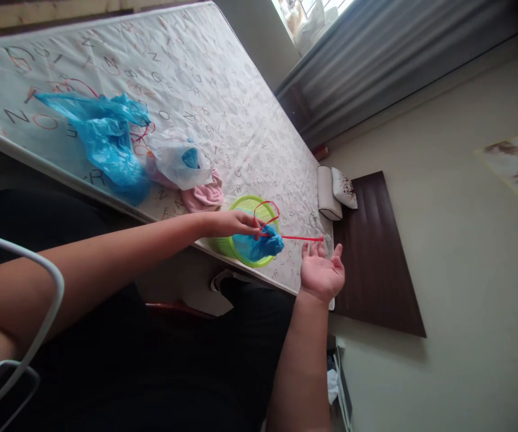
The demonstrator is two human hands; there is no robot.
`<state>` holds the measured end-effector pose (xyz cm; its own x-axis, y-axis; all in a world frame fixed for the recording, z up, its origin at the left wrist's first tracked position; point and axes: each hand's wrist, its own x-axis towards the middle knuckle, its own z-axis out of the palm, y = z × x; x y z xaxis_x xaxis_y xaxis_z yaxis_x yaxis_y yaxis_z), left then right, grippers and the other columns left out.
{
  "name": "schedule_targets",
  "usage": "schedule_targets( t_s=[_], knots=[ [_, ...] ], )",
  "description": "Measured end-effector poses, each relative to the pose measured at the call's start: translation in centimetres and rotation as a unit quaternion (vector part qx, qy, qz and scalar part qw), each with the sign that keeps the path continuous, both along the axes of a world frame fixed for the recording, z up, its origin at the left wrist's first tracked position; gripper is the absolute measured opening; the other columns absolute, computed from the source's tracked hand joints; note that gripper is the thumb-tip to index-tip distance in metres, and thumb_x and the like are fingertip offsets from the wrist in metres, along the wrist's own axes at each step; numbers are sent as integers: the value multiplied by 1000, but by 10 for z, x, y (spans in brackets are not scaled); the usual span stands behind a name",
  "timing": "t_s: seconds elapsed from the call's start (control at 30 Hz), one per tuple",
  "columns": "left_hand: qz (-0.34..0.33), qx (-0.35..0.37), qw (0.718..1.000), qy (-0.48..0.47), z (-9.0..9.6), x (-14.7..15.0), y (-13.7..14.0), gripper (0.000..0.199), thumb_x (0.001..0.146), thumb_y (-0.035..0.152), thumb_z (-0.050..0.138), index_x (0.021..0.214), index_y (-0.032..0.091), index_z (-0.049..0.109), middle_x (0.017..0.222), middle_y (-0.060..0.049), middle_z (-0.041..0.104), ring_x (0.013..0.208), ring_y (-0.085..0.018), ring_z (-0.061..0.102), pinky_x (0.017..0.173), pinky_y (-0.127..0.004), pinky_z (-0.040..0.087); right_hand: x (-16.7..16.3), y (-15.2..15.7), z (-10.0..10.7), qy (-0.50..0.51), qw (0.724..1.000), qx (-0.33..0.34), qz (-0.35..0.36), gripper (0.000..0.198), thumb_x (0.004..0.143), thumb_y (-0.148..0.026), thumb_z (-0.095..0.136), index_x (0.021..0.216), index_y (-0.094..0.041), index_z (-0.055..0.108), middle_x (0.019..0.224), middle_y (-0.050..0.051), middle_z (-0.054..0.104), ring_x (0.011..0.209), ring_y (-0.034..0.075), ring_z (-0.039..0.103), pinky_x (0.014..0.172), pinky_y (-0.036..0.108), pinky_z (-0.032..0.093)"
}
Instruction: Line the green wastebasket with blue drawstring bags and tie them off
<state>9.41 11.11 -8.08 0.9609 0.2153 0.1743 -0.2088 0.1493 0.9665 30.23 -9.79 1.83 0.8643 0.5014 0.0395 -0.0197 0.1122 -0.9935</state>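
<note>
My left hand [241, 223] pinches the gathered neck of a blue plastic bag [268, 243], where a red string [301, 238] loops above the fingers. The string runs straight from the bag to the fingertips of my right hand [322, 275], which is palm up with its fingers bent at the string's end. A small clear piece of plastic [328, 245] shows beside those fingertips. Directly beneath the left hand stands a lime-green basket [223, 245], with part of the blue bag hanging inside it.
On the letter-printed mattress [241, 126] lie another blue plastic bag [115, 144], a white plastic bag [180, 159] and a pink cloth [205, 193]. Pillows [330, 192] rest by the dark headboard [376, 252]. A white cable [47, 270] crosses at lower left.
</note>
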Motion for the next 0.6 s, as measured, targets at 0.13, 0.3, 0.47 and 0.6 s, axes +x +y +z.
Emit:
schedule_targets(
  t_s=[0.13, 0.3, 0.47, 0.6],
  knots=[
    [-2, 13, 1000, 7, 1, -1, 4, 22, 94, 38, 73, 93, 19, 83, 145, -11, 72, 132, -26, 67, 112, -34, 49, 2, 1, -2, -5, 999, -11, -44, 72, 86, -47, 42, 158, -50, 44, 152, 8, 62, 145, 26, 60, 114, 65, 48],
    [52, -8, 999, 0, -7, -2, 16, 34, 99, 45, 67, 119, 22, 82, 142, -10, 74, 134, -26, 65, 114, -35, 49, -46, 17, -1, -148, 988, -2, -53, 59, 94, -49, 45, 153, -51, 49, 171, -1, 44, 149, 28, 57, 114, 58, 53],
    [77, 42, 996, -30, -6, -5, 11, 58, 103, 55, 60, 152, 23, 64, 158, -13, 62, 145, -29, 57, 116, -38, 47, -94, 31, 1, -192, 978, -9, 76, 52, 94, -35, 62, 146, -41, 61, 160, 6, 56, 146, 31, 59, 111, 55, 56],
    [72, 135, 988, 15, -3, -8, 1, 56, 100, 55, 66, 141, 17, 70, 137, -14, 75, 124, -28, 69, 104, -35, 52, -98, 40, -11, -285, 918, -169, 219, 54, 89, -31, 79, 142, -37, 69, 155, 8, 61, 149, 33, 54, 121, 57, 49]
  ],
)
